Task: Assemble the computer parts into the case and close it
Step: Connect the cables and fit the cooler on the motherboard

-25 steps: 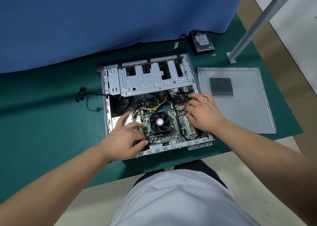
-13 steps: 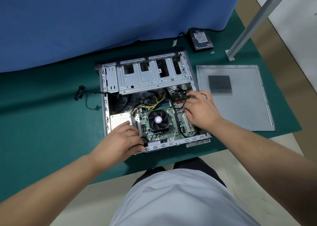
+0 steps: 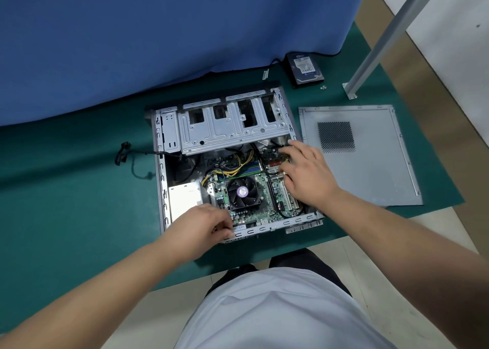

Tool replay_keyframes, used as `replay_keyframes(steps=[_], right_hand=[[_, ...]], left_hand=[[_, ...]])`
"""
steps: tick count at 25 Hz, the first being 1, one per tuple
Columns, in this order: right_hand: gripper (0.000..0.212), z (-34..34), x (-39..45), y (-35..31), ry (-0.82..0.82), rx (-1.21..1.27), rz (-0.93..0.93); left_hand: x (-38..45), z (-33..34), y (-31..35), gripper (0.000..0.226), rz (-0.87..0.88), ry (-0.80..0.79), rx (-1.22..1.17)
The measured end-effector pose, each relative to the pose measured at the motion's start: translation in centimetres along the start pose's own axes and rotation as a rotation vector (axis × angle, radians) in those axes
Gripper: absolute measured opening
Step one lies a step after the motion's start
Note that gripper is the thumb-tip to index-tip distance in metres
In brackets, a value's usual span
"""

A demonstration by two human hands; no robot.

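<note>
Left hand (image 3: 205,223) fingers curled at case (image 3: 264,228) rim; grip unclear.

Mat (image 3: 66,189) dark teal-green, plain; curtain (image 3: 158,30) behind it solid blue. Case (image 3: 232,131) on the mat bare silver-grey metal, holding a green motherboard (image 3: 254,211) with a black fan (image 3: 242,193) bearing a purple round label, plus yellow and black wires (image 3: 232,170) toward the case's far side. Right of the case, side panel (image 3: 370,168) matt grey with a square patch of black perforated dots; beyond it, hard drive (image 3: 304,68) black with a white and blue label.
</note>
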State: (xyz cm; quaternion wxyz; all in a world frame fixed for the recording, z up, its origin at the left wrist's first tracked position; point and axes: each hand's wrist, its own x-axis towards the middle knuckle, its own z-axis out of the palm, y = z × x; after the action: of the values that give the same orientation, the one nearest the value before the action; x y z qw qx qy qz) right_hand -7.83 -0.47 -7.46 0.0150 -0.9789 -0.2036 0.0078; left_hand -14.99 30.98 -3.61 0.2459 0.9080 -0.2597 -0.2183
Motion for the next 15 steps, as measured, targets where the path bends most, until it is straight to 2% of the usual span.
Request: replay_keyframes(steps=[4,6,9,12,15], right_hand=[[0.051,-0.1,-0.4,-0.1,0.010,0.139,0.212],[0.055,0.0,-0.4,-0.1,-0.026,0.240,0.282],[0.054,-0.3,-0.1,-0.1,-0.077,0.331,0.300],[0.056,-0.3,-0.1,0.1,-0.109,0.375,0.303],[0.069,-0.6,-0.1,0.3,-0.200,0.424,0.285]], left_hand=[[0.6,-0.9,-0.8,0.010,0.010,-0.093,-0.013],[0.9,-1.1,-0.9,0.011,0.020,-0.132,-0.013],[1.8,-1.6,-0.7,0.011,0.040,-0.189,0.008],[2.9,-2.4,-0.5,0.021,0.046,-0.258,0.029],[5.2,-3.6,-0.6,0.026,0.054,-0.210,-0.041]])
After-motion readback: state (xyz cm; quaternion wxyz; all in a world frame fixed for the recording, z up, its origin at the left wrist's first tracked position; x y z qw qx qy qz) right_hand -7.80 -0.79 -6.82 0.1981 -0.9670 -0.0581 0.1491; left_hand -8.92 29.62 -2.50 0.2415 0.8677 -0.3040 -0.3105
